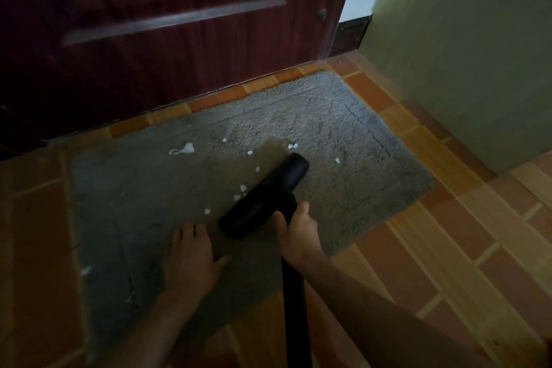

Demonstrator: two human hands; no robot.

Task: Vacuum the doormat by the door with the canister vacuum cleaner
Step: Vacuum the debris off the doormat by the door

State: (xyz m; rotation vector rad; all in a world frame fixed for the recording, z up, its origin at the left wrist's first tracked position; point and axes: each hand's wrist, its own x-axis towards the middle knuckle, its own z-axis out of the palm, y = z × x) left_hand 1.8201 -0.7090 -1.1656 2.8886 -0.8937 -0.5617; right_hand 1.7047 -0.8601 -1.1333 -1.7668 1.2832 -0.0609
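Grey doormat (343, 128) lies on tiled floor (448, 248), dark door (179, 39) at 12 o'clock. Black vacuum nozzle (265, 197) rests on mat centre, white scraps (185, 149) scattered at its 10 o'clock. Right hand (298, 233) fingers wrapped round black wand (294, 308). Left hand (191, 260) flat on mat, fingers spread wide, at nozzle's 7 o'clock.

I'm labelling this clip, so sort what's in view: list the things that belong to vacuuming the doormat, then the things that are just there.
Belongs to the job:
- grey doormat
- white scraps scattered on it
- black floor nozzle
- black tube
- right hand gripping the tube
- left hand flat on the mat

Just there:
- dark red door
- tiled floor
- green wall
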